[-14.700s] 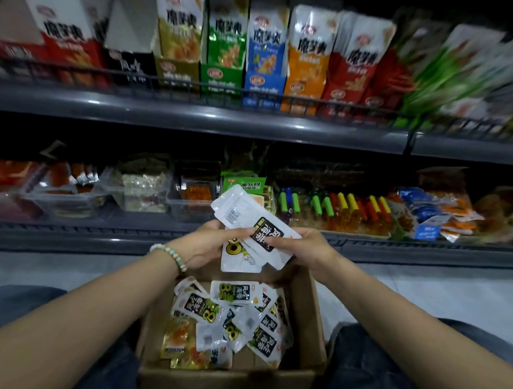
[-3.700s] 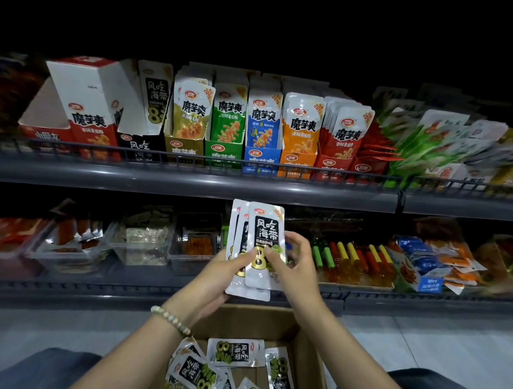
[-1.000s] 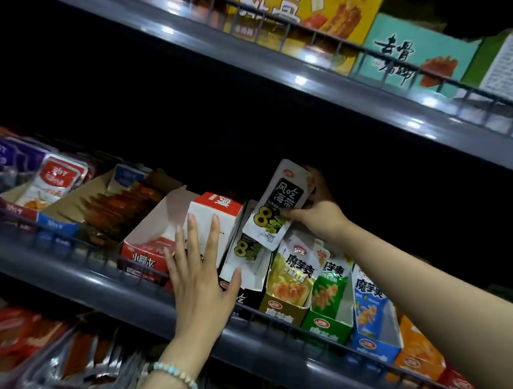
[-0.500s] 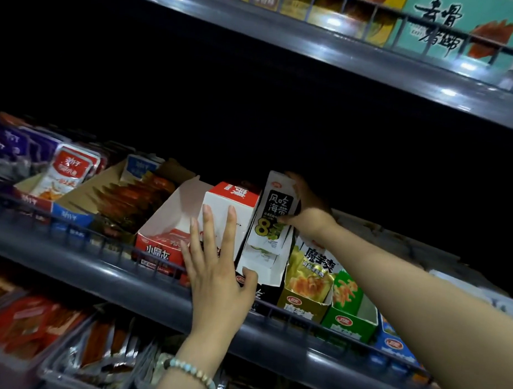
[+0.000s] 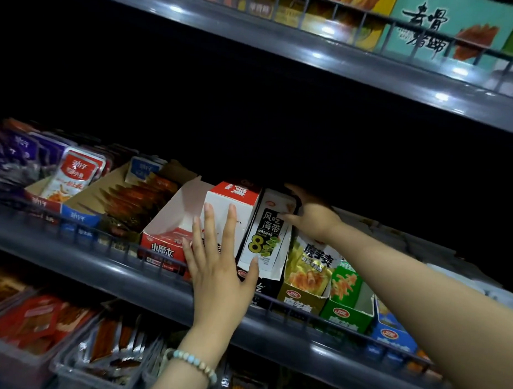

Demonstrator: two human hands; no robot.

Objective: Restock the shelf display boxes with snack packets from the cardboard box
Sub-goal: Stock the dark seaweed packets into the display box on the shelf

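White-and-black seaweed snack packets (image 5: 264,238) stand upright in a black display box (image 5: 265,290) on the middle shelf. My right hand (image 5: 309,218) grips the top of the packets, thumb on the front, fingers behind. My left hand (image 5: 217,268) lies flat with straight fingers against the red-and-white display box (image 5: 228,208) just left of the packets, its thumb touching the packets' lower edge. The cardboard box is out of view.
A wire rail (image 5: 117,242) runs along the shelf front. Yellow (image 5: 308,271), green (image 5: 344,296) and blue (image 5: 390,330) snack boxes sit to the right, red and orange packets (image 5: 73,173) to the left. Another shelf (image 5: 370,67) hangs overhead; trays (image 5: 55,332) fill the shelf below.
My right hand has pushed the seaweed packets down from a raised tilt into the black box, upright. My left hand stays flat on the red-and-white box.
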